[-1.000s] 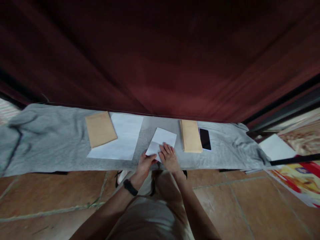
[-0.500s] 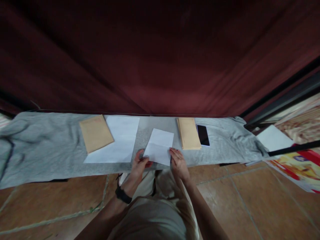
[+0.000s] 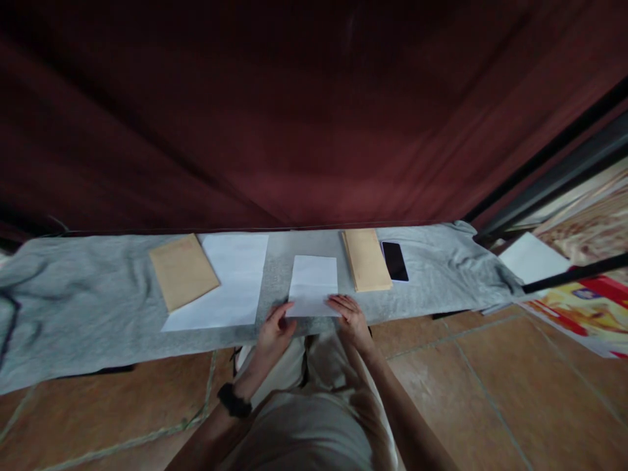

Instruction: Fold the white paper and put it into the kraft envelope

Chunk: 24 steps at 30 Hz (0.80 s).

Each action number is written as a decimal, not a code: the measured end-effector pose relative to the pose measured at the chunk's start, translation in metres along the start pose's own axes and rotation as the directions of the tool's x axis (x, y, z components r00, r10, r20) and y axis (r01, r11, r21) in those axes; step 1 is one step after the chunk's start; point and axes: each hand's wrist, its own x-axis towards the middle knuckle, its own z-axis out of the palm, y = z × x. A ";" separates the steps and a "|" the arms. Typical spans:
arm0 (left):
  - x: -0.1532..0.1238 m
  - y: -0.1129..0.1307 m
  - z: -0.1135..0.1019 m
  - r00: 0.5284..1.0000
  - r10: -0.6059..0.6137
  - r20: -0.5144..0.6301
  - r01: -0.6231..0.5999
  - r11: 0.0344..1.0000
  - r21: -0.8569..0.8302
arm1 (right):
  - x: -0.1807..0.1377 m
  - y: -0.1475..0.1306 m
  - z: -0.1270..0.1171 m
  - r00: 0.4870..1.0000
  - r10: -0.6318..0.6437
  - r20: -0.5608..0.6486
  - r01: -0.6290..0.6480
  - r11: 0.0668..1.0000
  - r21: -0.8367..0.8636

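Observation:
A folded white sheet of paper point(image 3: 313, 282) lies square on the grey cloth point(image 3: 98, 294) in front of me. My left hand point(image 3: 273, 330) grips its near left corner with thumb and fingers pinched. My right hand point(image 3: 349, 315) holds the near right corner, fingers laid over the paper's edge. A black band is on my left wrist.
A tan envelope point(image 3: 182, 271) overlaps a large white sheet point(image 3: 230, 282) to the left. Right of the paper lie a stack of tan envelopes point(image 3: 366, 259) and a black phone point(image 3: 394, 260). A dark red curtain hangs behind. More paper point(image 3: 532, 256) and a colourful print point(image 3: 583, 314) are at right.
The folded paper was tilted a second ago and now lies straight. My hands moved from pressing on top of it to holding its two near corners.

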 end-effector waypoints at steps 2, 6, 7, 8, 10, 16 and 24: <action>0.003 -0.003 -0.009 0.976 0.218 -0.010 -0.209 0.945 0.250 | 0.000 0.000 -0.002 1.000 0.013 0.010 -0.013 0.999 0.038; 0.022 -0.011 -0.019 0.881 0.414 0.231 -0.472 0.806 0.356 | 0.000 0.000 -0.006 0.999 0.027 0.036 -0.030 0.996 0.089; 0.029 -0.013 -0.020 0.860 0.423 0.287 -0.504 0.797 0.334 | 0.001 0.000 -0.007 0.999 0.023 0.047 -0.027 0.995 0.099; 0.036 -0.016 -0.021 0.842 0.427 0.331 -0.524 0.794 0.309 | 0.001 0.000 -0.007 0.998 0.017 0.056 -0.023 0.994 0.109; 0.048 -0.021 -0.023 0.827 0.415 0.379 -0.530 0.802 0.276 | 0.002 0.001 -0.008 0.998 0.009 0.054 -0.016 0.992 0.127; 0.059 -0.016 -0.029 0.877 0.294 0.380 -0.406 0.876 0.259 | 0.005 0.001 -0.008 0.998 0.044 -0.034 -0.040 0.993 0.108; 0.055 -0.009 -0.018 0.973 0.148 0.179 -0.190 0.950 0.249 | 0.021 -0.002 -0.004 0.975 0.193 -0.110 -0.196 0.981 -0.016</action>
